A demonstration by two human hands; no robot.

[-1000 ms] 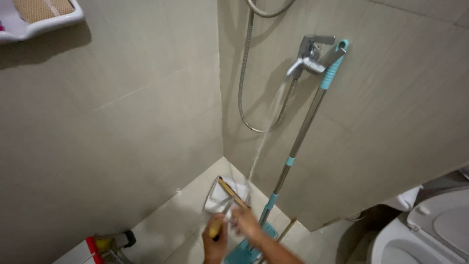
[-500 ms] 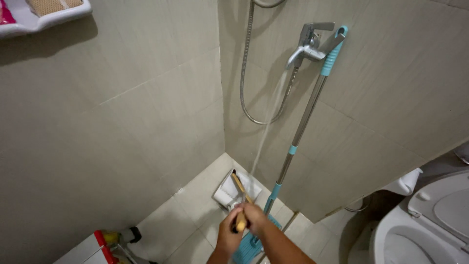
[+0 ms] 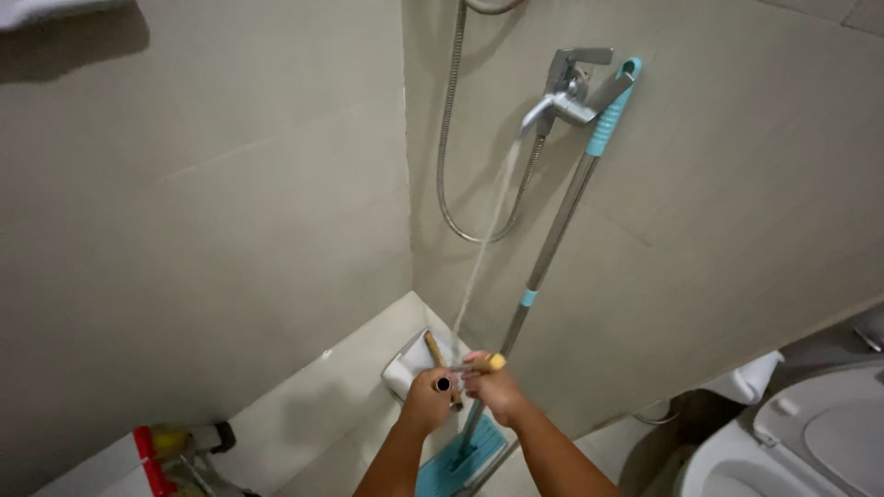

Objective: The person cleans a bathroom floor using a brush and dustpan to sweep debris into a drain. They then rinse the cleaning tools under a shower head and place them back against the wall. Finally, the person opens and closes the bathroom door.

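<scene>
My left hand [image 3: 425,402] is closed around a thin wooden-handled tool [image 3: 435,352] that slants up toward the wall. My right hand [image 3: 495,388] is right beside it, gripping a slim piece with a yellow end [image 3: 496,362]. I cannot tell whether the two pieces are joined. Both hands are low in the shower corner, just under a stream of water [image 3: 483,239] running from the chrome tap [image 3: 566,92]. A white tray-like object [image 3: 403,371] lies on the floor behind the hands.
A mop with a teal grip [image 3: 608,110] leans against the right wall, its teal head [image 3: 459,460] on the floor below my wrists. A shower hose [image 3: 449,156] loops down the wall. A white toilet [image 3: 792,442] stands at the right, and red and yellow items [image 3: 152,451] sit at the bottom left.
My hands have come closer together and now sit directly under the running water. The yellow end has shifted from my left hand's side to my right hand's side.
</scene>
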